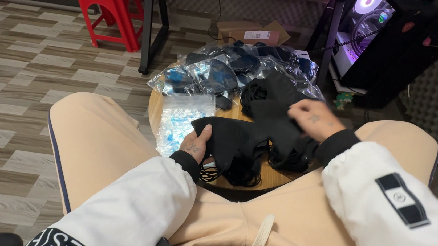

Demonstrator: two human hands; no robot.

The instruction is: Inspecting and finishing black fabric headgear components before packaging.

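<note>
My left hand (195,145) grips the near edge of a black face mask (228,134) that lies on a small round wooden table (272,179). My right hand (313,117), blurred, reaches over a loose heap of black masks (274,104) and touches its top; whether it pinches one I cannot tell. Elastic ear loops (235,175) trail off the masks toward my lap. Beyond them lies a pile of clear plastic bags with dark masks inside (218,72).
An empty clear bag (179,119) lies on the table's left. A red plastic stool (110,5) stands far left, a cardboard box (251,33) behind the table, black table legs (151,23), a lit computer tower (364,30) at right. My beige trousers (99,143) frame the table.
</note>
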